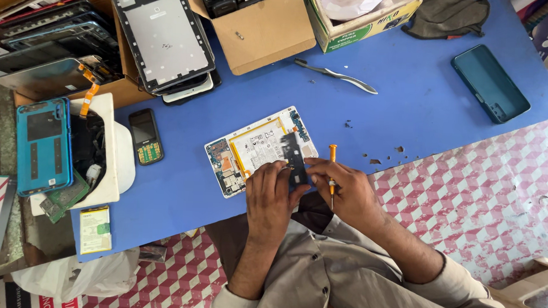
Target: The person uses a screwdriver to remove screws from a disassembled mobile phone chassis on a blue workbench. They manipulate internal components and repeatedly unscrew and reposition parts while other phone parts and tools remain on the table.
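While the opened tablet [259,150] is lying near the blue surface's [411,111] front edge, the left hand [271,197] is pinching a dark inner cover [293,161] over it. The right hand [346,191] is gripping an orange screwdriver [332,172]; lifting the cover evenly, without twisting, is probably wisest.

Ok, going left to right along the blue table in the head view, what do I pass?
Blue phone back cover → black keypad phone → opened tablet with left hand on it → right hand holding an orange-handled screwdriver → teal phone case.
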